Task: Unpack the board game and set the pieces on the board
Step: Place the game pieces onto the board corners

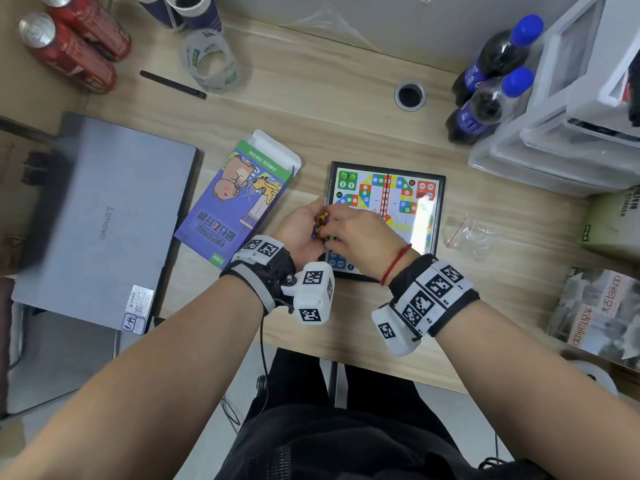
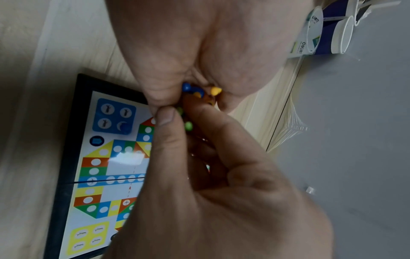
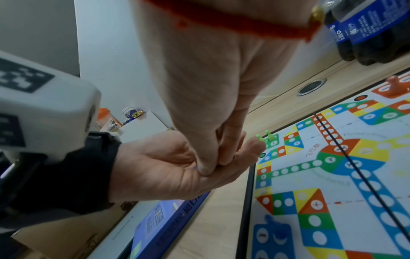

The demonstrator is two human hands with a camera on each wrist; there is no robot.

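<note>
The square flight-chess board (image 1: 431,233) lies open on the desk, also seen as the board (image 2: 97,175) and the board (image 3: 332,175). Two green pawns (image 3: 267,137) stand on its green corner, a red pawn (image 3: 392,84) on the red corner, and a blue pawn (image 3: 275,227) on the blue corner. My left hand (image 1: 311,220) is cupped palm-up at the board's left edge, holding several loose coloured pawns (image 1: 320,226). The same pawns (image 2: 195,91) show between both hands. My right hand (image 1: 330,230) reaches into that palm, its fingertips (image 3: 206,168) pinched together on a pawn that they hide.
The open purple and green game box (image 1: 239,199) lies left of the board, beside a closed grey laptop (image 1: 104,220). An empty clear zip bag (image 1: 464,233) sits right of the board. Two cola bottles (image 1: 491,81) and white drawers (image 1: 571,126) stand at the back right.
</note>
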